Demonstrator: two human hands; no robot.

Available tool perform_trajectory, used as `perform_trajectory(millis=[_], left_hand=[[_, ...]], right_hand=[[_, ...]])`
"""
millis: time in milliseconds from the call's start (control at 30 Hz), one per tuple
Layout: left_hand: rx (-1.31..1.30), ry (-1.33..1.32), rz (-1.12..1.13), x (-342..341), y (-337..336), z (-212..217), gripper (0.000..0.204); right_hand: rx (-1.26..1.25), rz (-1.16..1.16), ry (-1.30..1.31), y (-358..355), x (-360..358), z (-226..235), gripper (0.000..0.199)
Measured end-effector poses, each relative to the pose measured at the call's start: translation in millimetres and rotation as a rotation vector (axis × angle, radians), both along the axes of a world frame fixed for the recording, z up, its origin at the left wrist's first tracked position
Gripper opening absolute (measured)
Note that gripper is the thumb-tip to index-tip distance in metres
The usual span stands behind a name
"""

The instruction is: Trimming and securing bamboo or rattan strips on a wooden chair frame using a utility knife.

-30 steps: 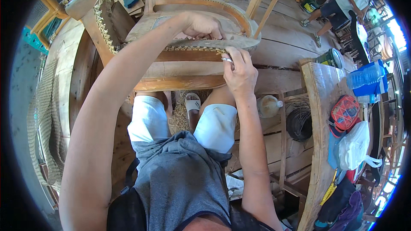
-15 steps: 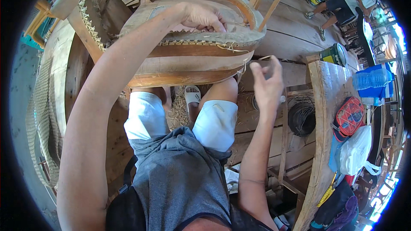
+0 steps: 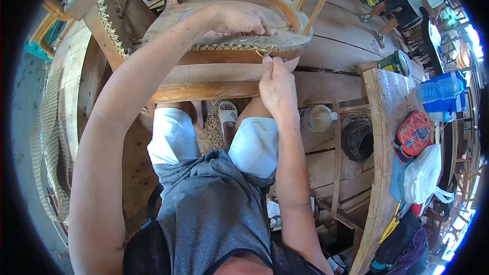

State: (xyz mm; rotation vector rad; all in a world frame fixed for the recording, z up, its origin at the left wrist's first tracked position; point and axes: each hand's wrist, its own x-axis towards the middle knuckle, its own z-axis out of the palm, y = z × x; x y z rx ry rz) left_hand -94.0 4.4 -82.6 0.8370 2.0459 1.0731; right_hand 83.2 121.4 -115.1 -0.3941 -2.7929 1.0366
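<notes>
In front of me lies a wooden chair frame [image 3: 214,91], its curved rail edged with a row of woven cane lacing [image 3: 219,47]. My left hand [image 3: 242,22] reaches over that rail, fingers curled downward on its far side; whatever they grip is hidden. At the rail's near right, my right hand [image 3: 276,84] pinches a thin cane strand [image 3: 263,51] between thumb and fingertips, and the strand makes a small loop against the lacing. More lacing [image 3: 104,25] runs along the upright part at the left.
A rough wooden bench [image 3: 377,147] on the right carries a red pouch [image 3: 413,136], a white plastic bag [image 3: 423,173] and a water bottle [image 3: 438,90]. Beneath are a plastic jug [image 3: 317,118] and coiled dark wire [image 3: 358,140]. Another person [image 3: 410,0] stands far right.
My right hand has moved left and inward from the open air to the rail's edge, its fingers closing at the cane strand. My left hand stays nearly where it was.
</notes>
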Motion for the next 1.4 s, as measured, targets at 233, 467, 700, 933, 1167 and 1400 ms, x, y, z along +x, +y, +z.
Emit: perform_trajectory(millis=[233,467,700,933,1167,1400], left_hand=[[0.087,0.046,0.011,7.1,-9.2,-18.8,0.028],[0.054,0.398,0.099,26.8,-8.2,-13.9,0.03],[0.058,0.431,0.081,27.0,-8.9,-16.4,0.03],[0.091,0.447,0.094,24.6,-10.8,-19.2,0.028],[0.111,0.443,0.087,25.7,-10.4,-17.2,0.026],[0.128,0.313,0.085,19.3,-7.7,-15.3,0.027]], right_hand=[[0.222,-0.109,-0.087,12.8,-0.3,19.6,0.034],[0.386,0.032,0.021,33.7,0.0,16.5,0.044],[0.651,0.183,-0.01,34.9,-9.3,41.9,0.045],[0.871,0.331,0.197,44.6,-19.5,34.7,0.042],[0.815,0.475,0.279,56.8,-2.2,40.6,0.039],[0.725,-0.014,-0.101,103.4,60.0,27.0,0.041]])
